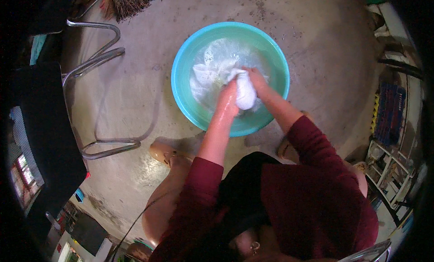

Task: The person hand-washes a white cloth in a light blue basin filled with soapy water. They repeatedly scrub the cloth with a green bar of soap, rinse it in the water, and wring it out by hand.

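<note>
A round turquoise plastic basin stands on the floor in front of me, with sudsy water inside. Both my hands are over the water, gripping a wet white cloth between them. My left hand holds it from the left side, and my right hand has hold of its upper right part. A rounded bulge of the cloth hangs between my wrists. More white fabric lies spread in the suds left of my hands; whether it is the same piece I cannot tell. My fingers are partly hidden by the cloth.
Bent chrome legs of dark furniture reach over the concrete floor at left. A twig broom lies at the top left. On the right are a blue crate-like object and a light metal rack. My sandalled feet flank the basin.
</note>
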### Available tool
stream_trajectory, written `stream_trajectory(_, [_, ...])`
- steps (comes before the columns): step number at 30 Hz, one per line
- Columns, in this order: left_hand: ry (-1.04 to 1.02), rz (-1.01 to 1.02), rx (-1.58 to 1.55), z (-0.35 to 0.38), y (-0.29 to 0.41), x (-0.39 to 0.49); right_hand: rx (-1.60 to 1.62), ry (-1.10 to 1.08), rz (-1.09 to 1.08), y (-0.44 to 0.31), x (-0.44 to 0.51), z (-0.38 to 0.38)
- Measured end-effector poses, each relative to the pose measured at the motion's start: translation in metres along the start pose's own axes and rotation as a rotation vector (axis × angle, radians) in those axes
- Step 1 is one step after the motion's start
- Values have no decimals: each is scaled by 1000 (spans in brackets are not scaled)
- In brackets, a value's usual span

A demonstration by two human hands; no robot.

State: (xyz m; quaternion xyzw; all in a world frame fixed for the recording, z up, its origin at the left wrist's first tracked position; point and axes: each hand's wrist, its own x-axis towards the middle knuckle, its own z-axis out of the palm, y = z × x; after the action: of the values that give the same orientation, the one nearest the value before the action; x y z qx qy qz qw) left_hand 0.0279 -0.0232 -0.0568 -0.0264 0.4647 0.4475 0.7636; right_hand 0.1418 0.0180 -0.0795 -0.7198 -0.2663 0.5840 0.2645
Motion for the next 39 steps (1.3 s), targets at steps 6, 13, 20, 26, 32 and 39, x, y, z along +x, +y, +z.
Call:
stream_trajectory(6, [-65,10,200,20,39,-24,472,-558,223,-52,-10,-43])
stream_trajectory(13, [6,-127,54,2,52,-22,-341,196,-840,-100,-35,-20])
stream_trajectory(20, [-293,-217,-154,1,63,-15,-488,-81,-924,-53,-141,38])
stream_trajectory(26, [-95,27,27,6,37,-19,-564,60,-713,-66,-82,24])
stream_trajectory(32, [198,8,620,-39,28,2,-463,107,-553,-47,-109,43])
stream_trajectory(39, [172,56,517,-20,8,5,-487,224,-512,-55,-82,28])
